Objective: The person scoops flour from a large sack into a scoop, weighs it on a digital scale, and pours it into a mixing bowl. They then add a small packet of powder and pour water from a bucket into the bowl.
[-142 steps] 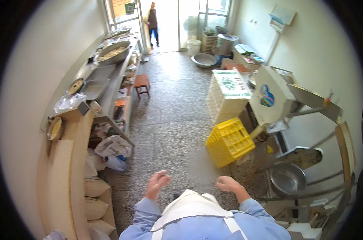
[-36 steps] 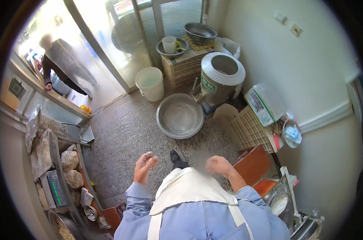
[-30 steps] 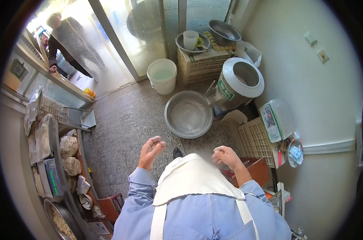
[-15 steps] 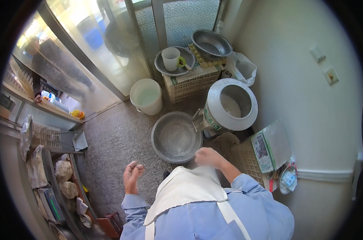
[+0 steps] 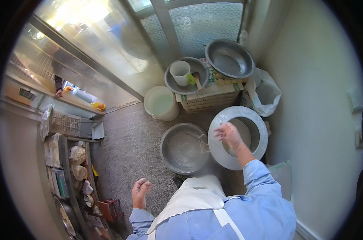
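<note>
1. Over the drum (image 5: 259,129), the right hand (image 5: 230,136) is hovering, its fingers slightly apart.
2. Left of the apron (image 5: 191,195), the left hand (image 5: 140,194) is hanging, half-open, fingers loosely curled.
3. On the floor (image 5: 121,156), beside the drum, the basin (image 5: 181,150) is resting.

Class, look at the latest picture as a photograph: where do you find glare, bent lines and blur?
Head view: harsh glare whitens the top of the door; head view: the top edge of the window bows and black fills the corners, as with a fisheye; head view: the floor looks smeared and the right hand slightly soft, perhaps from motion.
</note>
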`<state>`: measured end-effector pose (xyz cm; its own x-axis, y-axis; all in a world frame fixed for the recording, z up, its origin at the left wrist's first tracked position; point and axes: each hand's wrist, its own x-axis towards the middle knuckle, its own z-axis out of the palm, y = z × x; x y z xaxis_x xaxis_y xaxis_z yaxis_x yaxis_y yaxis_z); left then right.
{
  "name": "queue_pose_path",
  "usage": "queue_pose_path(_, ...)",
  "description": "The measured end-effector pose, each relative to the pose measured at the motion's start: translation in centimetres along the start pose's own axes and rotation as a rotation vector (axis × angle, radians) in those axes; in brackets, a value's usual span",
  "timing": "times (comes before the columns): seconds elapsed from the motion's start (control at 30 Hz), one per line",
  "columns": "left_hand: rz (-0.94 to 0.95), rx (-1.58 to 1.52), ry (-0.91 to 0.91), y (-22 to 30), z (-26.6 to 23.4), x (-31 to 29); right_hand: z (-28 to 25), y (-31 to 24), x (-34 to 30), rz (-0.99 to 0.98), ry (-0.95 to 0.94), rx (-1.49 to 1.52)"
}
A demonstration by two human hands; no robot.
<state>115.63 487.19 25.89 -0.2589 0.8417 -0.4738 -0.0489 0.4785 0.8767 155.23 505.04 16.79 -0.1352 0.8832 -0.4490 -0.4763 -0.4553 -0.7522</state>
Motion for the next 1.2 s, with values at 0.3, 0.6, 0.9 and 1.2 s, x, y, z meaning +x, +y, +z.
queue_pose_path(0.3, -0.052, -0.009, 0.256, 0.0, 0.0, -3.8, -11.7, -8.2, 16.6, -0.069, -0.012, 0.225)
queue_pose_path(0.6, -0.102, 0.003, 0.418, -0.9, 0.9, -7.1, -14.0, -9.1, 27.2, -0.070, 0.435, 0.331)
queue_pose_path(0.9, -0.132, -0.020, 0.449, -1.6, 1.2, -7.9, -13.6, -9.3, 31.0, -0.180, 0.470, 0.444)
queue_pose_path(1.2, -0.117, -0.049, 0.342, -1.2, 0.6, -6.7, -11.4, -8.6, 23.5, -0.346, 0.310, 0.506)
